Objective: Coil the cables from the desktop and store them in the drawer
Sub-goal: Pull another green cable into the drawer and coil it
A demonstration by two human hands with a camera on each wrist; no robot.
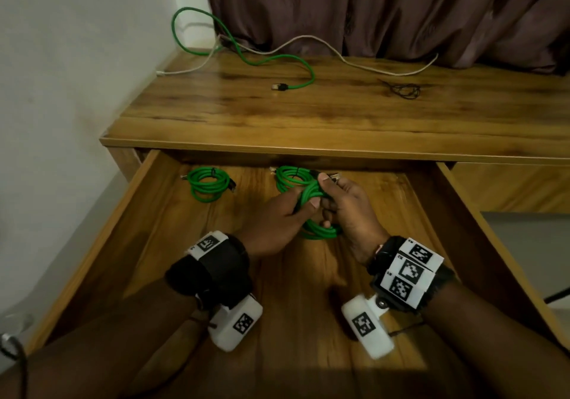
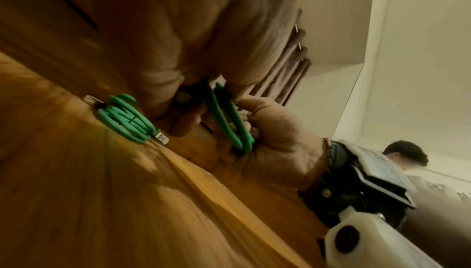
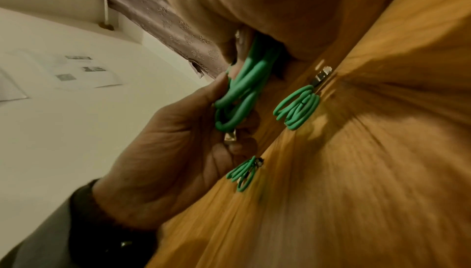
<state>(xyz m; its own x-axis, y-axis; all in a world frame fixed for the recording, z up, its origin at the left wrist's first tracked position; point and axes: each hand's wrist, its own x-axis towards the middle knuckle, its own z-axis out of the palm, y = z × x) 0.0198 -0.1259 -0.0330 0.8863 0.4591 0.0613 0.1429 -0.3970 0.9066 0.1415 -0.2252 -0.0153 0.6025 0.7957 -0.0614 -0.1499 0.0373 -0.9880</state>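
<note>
Both hands hold one coiled green cable (image 1: 317, 229) above the open drawer (image 1: 132, 213). My left hand (image 1: 303, 207) grips the coil's upper strands from the left. The right hand (image 1: 331, 196) pinches the same bundle from the right, thumb on top, near a metal plug. The left wrist view shows the held coil (image 2: 229, 119) between the two hands, and so does the right wrist view (image 3: 242, 91). Two other coiled green cables lie at the drawer's back, one left (image 1: 209, 184) and one in the middle (image 1: 288, 176), partly behind the hands.
On the desktop lie a loose green cable (image 1: 277, 59), a long white cable (image 1: 354, 62) and a small black cord (image 1: 404, 90). A brown curtain (image 1: 385, 7) hangs behind the desk, and a white wall (image 1: 77, 59) stands to the left.
</note>
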